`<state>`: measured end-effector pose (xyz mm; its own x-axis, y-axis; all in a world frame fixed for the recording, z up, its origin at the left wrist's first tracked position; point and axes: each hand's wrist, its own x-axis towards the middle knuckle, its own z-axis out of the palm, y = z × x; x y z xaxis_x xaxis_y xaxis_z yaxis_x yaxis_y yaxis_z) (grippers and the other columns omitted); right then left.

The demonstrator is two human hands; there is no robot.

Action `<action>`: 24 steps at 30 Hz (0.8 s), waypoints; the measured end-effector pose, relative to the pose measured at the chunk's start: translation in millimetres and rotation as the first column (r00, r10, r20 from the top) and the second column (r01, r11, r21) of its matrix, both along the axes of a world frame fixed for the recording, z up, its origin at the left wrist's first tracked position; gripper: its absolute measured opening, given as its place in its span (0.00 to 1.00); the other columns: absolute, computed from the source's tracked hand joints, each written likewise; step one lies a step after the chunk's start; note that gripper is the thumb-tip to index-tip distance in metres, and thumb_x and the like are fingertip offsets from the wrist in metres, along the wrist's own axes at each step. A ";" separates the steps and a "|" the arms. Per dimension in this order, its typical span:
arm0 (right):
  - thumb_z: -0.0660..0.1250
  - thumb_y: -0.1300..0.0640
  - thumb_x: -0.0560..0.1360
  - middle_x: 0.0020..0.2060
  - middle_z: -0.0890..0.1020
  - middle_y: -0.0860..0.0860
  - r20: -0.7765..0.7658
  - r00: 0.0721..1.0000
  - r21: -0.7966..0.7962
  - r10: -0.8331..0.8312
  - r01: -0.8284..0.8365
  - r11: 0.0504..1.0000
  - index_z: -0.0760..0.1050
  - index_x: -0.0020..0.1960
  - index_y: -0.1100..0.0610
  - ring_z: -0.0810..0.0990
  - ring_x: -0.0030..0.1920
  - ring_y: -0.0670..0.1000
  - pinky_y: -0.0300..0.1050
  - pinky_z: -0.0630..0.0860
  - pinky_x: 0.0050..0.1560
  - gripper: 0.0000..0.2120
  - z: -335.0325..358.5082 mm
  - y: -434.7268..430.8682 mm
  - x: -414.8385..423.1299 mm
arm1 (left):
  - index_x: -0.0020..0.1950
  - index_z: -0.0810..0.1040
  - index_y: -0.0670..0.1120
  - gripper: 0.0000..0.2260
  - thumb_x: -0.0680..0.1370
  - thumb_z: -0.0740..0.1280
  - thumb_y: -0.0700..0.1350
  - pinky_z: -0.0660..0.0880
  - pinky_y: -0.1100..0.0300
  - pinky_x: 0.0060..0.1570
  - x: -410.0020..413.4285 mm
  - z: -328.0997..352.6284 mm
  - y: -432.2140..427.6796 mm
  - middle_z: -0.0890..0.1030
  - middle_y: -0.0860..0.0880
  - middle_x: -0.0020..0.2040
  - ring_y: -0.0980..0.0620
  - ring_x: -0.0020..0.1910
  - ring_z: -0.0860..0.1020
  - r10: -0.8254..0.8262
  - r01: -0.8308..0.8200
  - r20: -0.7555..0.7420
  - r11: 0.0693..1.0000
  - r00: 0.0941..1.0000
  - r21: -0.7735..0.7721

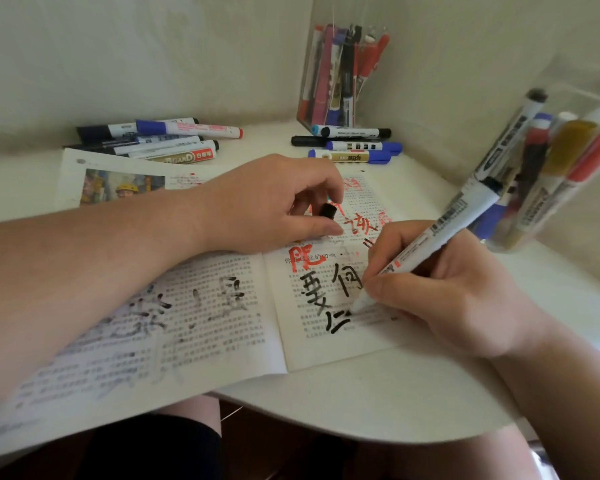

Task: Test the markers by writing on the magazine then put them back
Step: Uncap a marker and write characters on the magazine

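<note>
On the desk edge nearest you, the magazine lies open, its pages marked with grey, black and red handwriting. Your right hand holds a white marker in a writing grip, thumb and fingers pinched around the barrel, with the tip touching the right page just beside the black characters. Your left hand reaches across the upper pages, its heel resting on the paper, and pinches a black cap between thumb and curled fingers. To your right, a clear holder stands on the desk with several markers upright inside, capped in black, blue, white, gold and red. Beyond the magazine lie loose markers in two bunches, one at the left and one at the right, mostly with blue or black caps. Farthest off, in the corner against the wall, a second clear holder is packed with upright red, blue, pink and black markers.
</note>
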<state>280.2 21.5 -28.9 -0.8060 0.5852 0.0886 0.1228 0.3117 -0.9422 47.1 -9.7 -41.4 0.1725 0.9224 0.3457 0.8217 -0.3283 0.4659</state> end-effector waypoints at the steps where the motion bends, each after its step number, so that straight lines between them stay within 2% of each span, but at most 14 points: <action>1: 0.70 0.64 0.68 0.23 0.75 0.45 -0.010 1.000 -0.009 -0.011 0.011 1.000 0.78 0.36 0.63 0.71 0.24 0.40 0.30 0.65 0.26 0.03 -0.4 -0.2 -0.1 | 0.54 0.79 0.53 0.12 0.75 0.74 0.55 0.70 0.68 0.39 -0.1 -0.1 0.2 0.78 0.60 0.41 0.54 0.42 0.77 -0.005 0.005 -0.014 1.000 1.000 0.003; 6: 0.72 0.63 0.68 0.26 0.78 0.47 0.016 1.000 0.038 0.025 -0.026 0.999 0.80 0.37 0.61 0.74 0.28 0.41 0.31 0.68 0.29 0.02 0.3 -1.4 1.0 | 0.53 0.79 0.51 0.11 0.75 0.74 0.54 0.69 0.72 0.41 -1.0 -0.5 0.5 0.77 0.63 0.41 0.58 0.44 0.77 -0.017 0.017 -0.024 1.000 1.000 0.017; 10: 0.73 0.61 0.67 0.31 0.81 0.58 0.073 0.990 0.007 0.116 -0.117 0.993 0.82 0.40 0.59 0.77 0.31 0.47 0.37 0.71 0.31 0.02 3.2 -1.8 6.1 | 0.52 0.81 0.51 0.11 0.75 0.74 0.55 0.70 0.70 0.43 -1.0 -0.6 0.9 0.79 0.62 0.43 0.58 0.44 0.77 -0.022 0.023 -0.042 0.999 0.999 0.033; 15: 0.73 0.62 0.67 0.32 0.82 0.53 0.053 0.989 -0.021 0.140 -0.139 0.990 0.82 0.40 0.59 0.79 0.32 0.44 0.34 0.73 0.33 0.02 3.6 -0.7 8.1 | 0.52 0.81 0.52 0.10 0.75 0.74 0.54 0.72 0.65 0.45 -0.9 -0.7 1.0 0.79 0.62 0.44 0.58 0.44 0.77 -0.025 0.026 -0.041 0.999 0.999 0.035; 18: 0.73 0.63 0.67 0.31 0.82 0.51 0.050 0.990 0.006 0.132 -0.132 0.991 0.82 0.40 0.60 0.79 0.32 0.43 0.33 0.73 0.34 0.02 2.8 -1.1 6.9 | 0.52 0.81 0.52 0.10 0.75 0.74 0.54 0.72 0.67 0.44 -0.6 -1.1 1.2 0.78 0.64 0.43 0.59 0.43 0.77 -0.024 0.025 -0.040 0.999 0.999 0.033; 22: 0.70 0.67 0.66 0.27 0.79 0.47 0.018 0.996 0.041 0.086 -0.087 0.995 0.78 0.35 0.60 0.76 0.29 0.41 0.31 0.70 0.31 0.04 0.8 -0.5 4.2 | 0.52 0.81 0.52 0.10 0.75 0.75 0.54 0.72 0.64 0.45 -0.4 -1.0 0.8 0.79 0.63 0.43 0.56 0.44 0.77 -0.015 0.016 -0.029 0.999 0.999 0.035; 24: 0.70 0.67 0.66 0.27 0.79 0.49 0.019 0.996 0.036 0.090 -0.090 0.995 0.79 0.34 0.59 0.76 0.29 0.41 0.32 0.70 0.31 0.04 1.2 1.0 5.2 | 0.52 0.82 0.52 0.10 0.75 0.75 0.53 0.73 0.62 0.46 -0.4 -0.9 0.8 0.80 0.61 0.45 0.56 0.45 0.78 -0.011 0.012 -0.023 1.000 1.000 0.029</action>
<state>285.4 22.5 -27.7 -0.8568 0.5068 0.0947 0.1087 0.3570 -0.9278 46.7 -8.9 -42.4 0.1914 0.9100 0.3678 0.8282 -0.3508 0.4371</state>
